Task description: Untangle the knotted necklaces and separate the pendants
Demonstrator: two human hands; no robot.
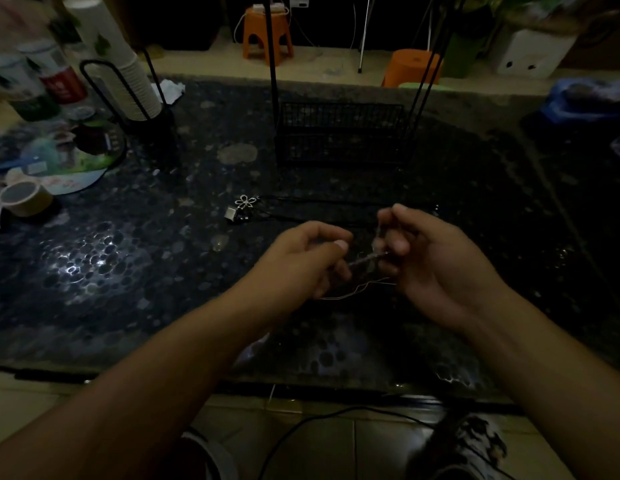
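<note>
At left of centre I note a flower pendant (245, 201) and a square pendant (229, 213) lying on the dark surface (93, 271), just beside each other. My left hand (301, 258) and right hand (429, 258), mid-frame, each pinch a thin chain (362, 260) stretched between them; slack loops hang below.

Pendants (240, 208) on dark countertop (128, 271)

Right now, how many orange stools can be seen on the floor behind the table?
2. One orange stool stands at top centre, fully visible. A second stool is further right, partly hidden by the table edge. Others may be hidden.
</note>
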